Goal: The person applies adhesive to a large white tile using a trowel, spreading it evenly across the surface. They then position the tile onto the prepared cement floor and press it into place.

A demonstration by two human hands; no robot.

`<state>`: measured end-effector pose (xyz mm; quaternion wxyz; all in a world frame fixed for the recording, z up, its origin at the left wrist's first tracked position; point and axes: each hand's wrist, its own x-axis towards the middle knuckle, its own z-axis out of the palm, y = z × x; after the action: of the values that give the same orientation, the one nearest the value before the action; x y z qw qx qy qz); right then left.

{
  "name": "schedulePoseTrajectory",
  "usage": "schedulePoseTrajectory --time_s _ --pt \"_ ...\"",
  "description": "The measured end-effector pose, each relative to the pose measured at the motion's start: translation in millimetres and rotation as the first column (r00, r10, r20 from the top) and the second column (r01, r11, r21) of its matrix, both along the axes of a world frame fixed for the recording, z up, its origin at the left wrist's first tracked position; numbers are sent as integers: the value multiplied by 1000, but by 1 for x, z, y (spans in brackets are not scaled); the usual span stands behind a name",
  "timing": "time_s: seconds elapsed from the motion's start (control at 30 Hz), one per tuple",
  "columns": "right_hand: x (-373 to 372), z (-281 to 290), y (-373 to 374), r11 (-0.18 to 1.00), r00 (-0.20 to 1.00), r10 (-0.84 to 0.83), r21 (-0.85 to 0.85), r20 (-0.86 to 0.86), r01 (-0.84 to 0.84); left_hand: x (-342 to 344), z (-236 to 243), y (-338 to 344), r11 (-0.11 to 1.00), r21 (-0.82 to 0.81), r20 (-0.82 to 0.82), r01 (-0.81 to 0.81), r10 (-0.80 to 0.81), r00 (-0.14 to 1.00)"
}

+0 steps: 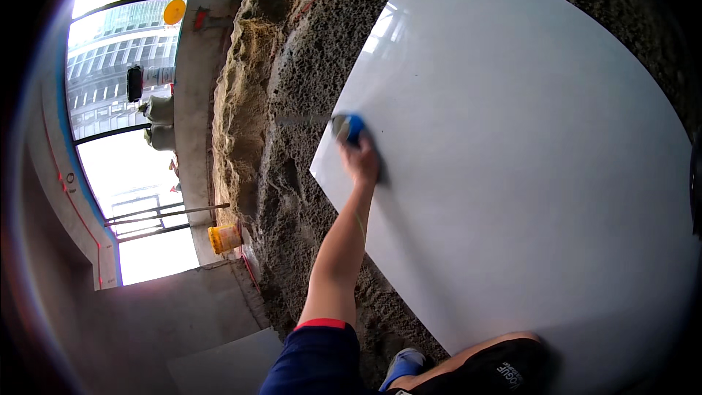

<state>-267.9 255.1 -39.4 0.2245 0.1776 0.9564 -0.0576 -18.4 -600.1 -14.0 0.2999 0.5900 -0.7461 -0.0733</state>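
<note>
My left hand (pixel 360 164) reaches out with its fingers closed around a rounded blue and grey hand tool (pixel 349 127). The tool is small and partly blurred, so its exact kind does not show. It is at the left edge of a large glossy white tile (pixel 512 139), close to the tile's left corner. A faint dark streak beside the tool is smeared by motion. The tile lies on rough grey mortar (pixel 311 66). My right hand is out of view.
Along the left runs a ridge of sandy material (pixel 238 110) beside a concrete ledge and wide windows. A yellow bucket (pixel 224 238) stands near the wall, and bags (pixel 159 123) sit by the glass. My bent knee (pixel 523 355) is over the tile's near edge; a blue-grey shoe (pixel 404 366) is beside it.
</note>
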Motion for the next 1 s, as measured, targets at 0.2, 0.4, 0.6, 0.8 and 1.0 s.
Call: schedulePoseTrajectory --time_s 0.2,0.4,0.6,0.8,1.0 --pt "-7 13 17 999 999 39 24 3 -39 90 9 10 874 67 178 -482 465 867" --pt "-4 24 19 997 998 57 40 22 -58 96 12 5 854 111 187 -508 484 855" --pt "2 28 26 998 998 50 48 36 -52 88 15 8 847 147 198 -510 480 854" --pt "-3 38 33 997 998 50 54 27 -51 76 22 23 891 131 133 -435 419 898" --pt "5 54 50 996 997 71 54 -14 -70 101 15 89 939 112 267 -324 286 920"
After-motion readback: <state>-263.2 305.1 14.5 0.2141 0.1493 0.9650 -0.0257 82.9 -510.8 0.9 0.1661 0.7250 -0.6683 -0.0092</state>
